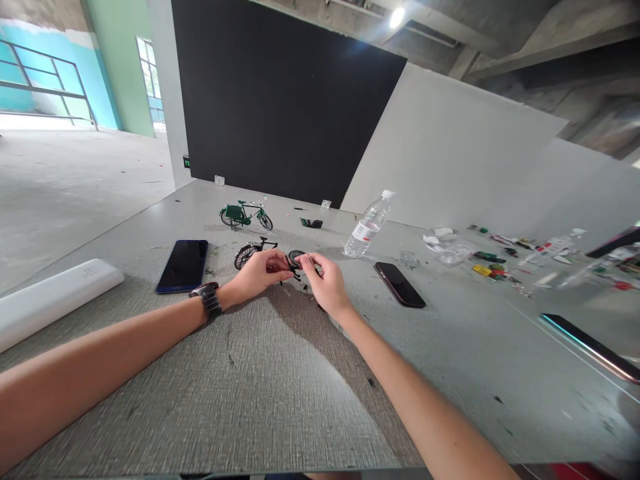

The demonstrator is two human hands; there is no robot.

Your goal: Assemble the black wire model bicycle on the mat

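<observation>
A small black model bicycle (245,256) is between my hands at the middle of the table, its spoked rear wheel showing on the left. My left hand (257,275), with a dark watch on the wrist, pinches the bicycle's frame and hides part of it. Close by on the right, my right hand (326,283) is closed in a pinch at the front end, beside another spoked wheel (296,255). A thin sliver shows at its fingertips, too small to name. Behind them a finished-looking green model bicycle (244,215) stands upright.
A blue-edged phone (183,265) and a long white case (65,293) lie to the left. Rightward are a dark phone (400,285), a tilted-looking water bottle (369,227), scattered small parts (493,270) and another phone (590,345). A black panel (285,100) rises behind the table.
</observation>
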